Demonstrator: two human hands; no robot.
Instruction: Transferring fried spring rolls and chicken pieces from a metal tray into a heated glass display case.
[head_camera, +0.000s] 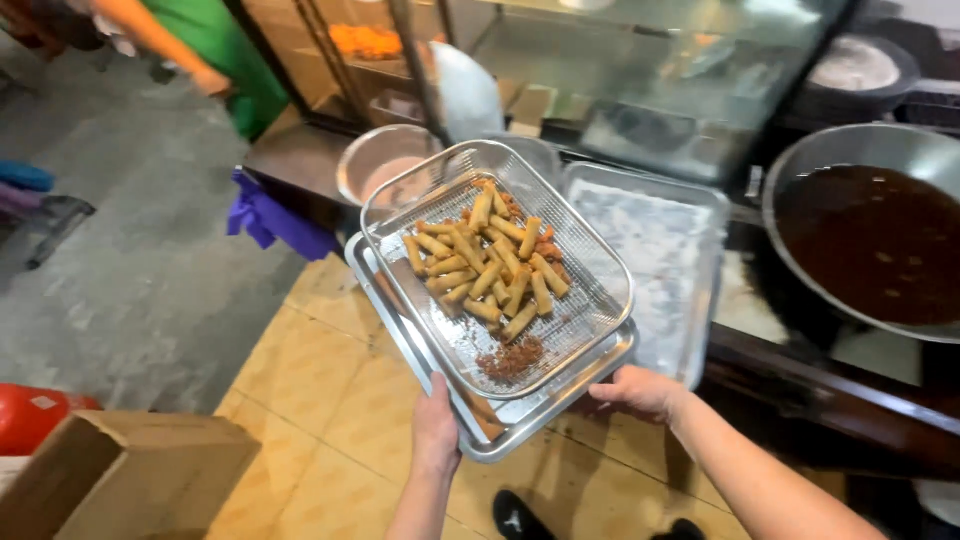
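Observation:
My left hand (435, 430) and my right hand (640, 390) grip the near edge of a steel tray (560, 405), held in the air and tilted. On the tray rests a rectangular wire-mesh basket (600, 260). Inside it lie several golden fried spring rolls (485, 265), with brown crumbs (512, 358) gathered at the lower corner.
A second steel tray (660, 240) with white powder lies on the counter to the right. A large wok of dark oil (870, 240) is at far right. A metal bowl (385, 160) stands behind. A cardboard box (130, 480) sits lower left; a person in green (220, 55) is upper left.

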